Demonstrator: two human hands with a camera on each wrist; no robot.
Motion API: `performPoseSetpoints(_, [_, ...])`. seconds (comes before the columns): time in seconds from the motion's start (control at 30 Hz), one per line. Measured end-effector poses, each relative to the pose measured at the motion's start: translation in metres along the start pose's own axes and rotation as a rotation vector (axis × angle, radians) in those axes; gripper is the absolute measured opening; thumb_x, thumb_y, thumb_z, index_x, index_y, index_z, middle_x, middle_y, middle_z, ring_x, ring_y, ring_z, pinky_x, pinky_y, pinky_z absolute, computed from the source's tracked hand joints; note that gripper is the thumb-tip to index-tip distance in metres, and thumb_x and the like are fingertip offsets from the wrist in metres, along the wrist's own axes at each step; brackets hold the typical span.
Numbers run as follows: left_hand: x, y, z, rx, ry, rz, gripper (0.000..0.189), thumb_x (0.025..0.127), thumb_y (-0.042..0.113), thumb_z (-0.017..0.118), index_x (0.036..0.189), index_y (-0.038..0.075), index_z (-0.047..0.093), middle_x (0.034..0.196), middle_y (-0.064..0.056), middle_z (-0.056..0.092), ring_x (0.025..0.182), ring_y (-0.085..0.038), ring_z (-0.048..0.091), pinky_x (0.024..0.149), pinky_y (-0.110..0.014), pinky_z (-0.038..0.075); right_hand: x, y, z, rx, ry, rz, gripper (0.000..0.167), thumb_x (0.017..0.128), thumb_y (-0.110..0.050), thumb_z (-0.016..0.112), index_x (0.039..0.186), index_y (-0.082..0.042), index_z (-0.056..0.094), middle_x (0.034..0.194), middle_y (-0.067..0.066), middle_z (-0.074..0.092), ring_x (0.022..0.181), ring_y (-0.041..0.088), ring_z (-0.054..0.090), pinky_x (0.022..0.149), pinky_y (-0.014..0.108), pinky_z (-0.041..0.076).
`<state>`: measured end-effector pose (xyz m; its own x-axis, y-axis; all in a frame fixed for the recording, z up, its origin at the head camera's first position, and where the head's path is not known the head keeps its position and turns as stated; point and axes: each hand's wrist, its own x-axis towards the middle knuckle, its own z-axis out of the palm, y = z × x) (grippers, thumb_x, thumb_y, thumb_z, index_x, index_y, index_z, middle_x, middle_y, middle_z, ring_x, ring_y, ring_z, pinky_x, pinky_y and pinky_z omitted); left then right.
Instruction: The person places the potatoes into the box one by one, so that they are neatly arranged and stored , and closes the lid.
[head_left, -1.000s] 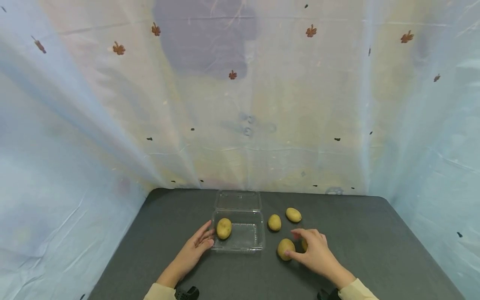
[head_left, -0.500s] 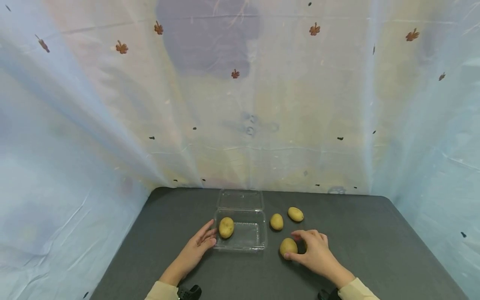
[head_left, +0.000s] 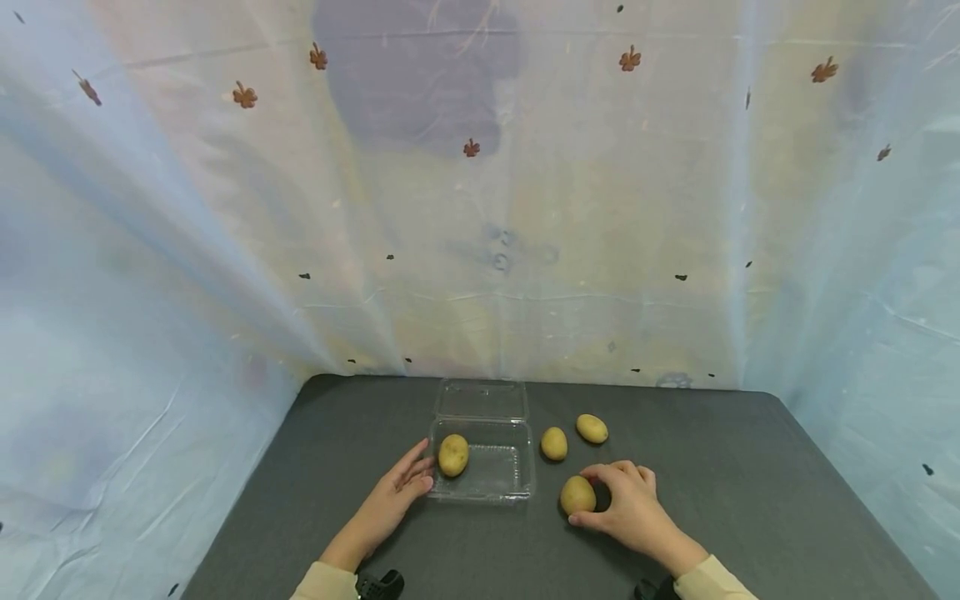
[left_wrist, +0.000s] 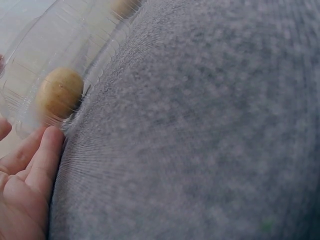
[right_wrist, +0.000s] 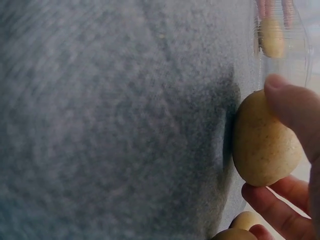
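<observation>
My right hand point(head_left: 628, 508) pinches a round yellow potato point(head_left: 577, 496) with thumb and fingers on opposite sides. In the right wrist view this potato point(right_wrist: 265, 142) sits close over the grey cloth, thumb above it and fingertips below. My left hand point(head_left: 384, 507) is at the left side of a clear plastic clamshell box point(head_left: 495, 498), fingers extended and fingertips right at its wall. Inside the box, toward the left, lies another potato point(head_left: 453, 456). The left wrist view shows that potato point(left_wrist: 61, 92) through the clear wall, just beyond the fingertips.
Two more potatoes, one nearer point(head_left: 554, 444) and one farther back point(head_left: 592, 428), lie right of the box. Its lid point(head_left: 482, 400) is folded back toward the rear. The dark grey table point(head_left: 697, 467) meets a hanging patterned plastic sheet point(head_left: 585, 325) behind and at both sides.
The right fingertips have closed in on the nearest potato. A yellow shape partly seen behind it under the hand is no longer visible. The left hand stays at the box.
</observation>
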<state>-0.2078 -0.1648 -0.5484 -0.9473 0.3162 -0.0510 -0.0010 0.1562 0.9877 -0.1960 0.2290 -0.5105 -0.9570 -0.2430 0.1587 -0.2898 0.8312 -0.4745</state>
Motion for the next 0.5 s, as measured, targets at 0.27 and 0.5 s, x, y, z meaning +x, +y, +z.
performPoseSetpoints(0.27, [-0.0005,0.0010,0.0008,0.010,0.012,-0.002,0.064,0.101,0.033,0.053,0.155,0.027,0.020,0.151,-0.014,0.036,0.137,-0.030,0.036,0.110,-0.049,0.032,0.0010,-0.0014,-0.0003,-0.022,0.004,-0.018,0.057,0.063,-0.055,0.085,0.109,-0.026,0.067,0.099,-0.018,0.057,0.099,0.011,0.047,0.092,0.045,0.021])
performPoseSetpoints(0.5, [0.0001,-0.0015,-0.0001,0.004,0.010,-0.008,0.064,0.101,0.035,0.053,0.155,0.028,0.019,0.151,-0.014,0.035,0.138,-0.030,0.035,0.109,-0.049,0.033,0.0012,-0.0025,0.0010,-0.020,-0.005,-0.004,0.055,0.065,-0.055,0.084,0.109,-0.027,0.067,0.101,-0.017,0.058,0.103,0.013,0.048,0.093,0.047,0.022])
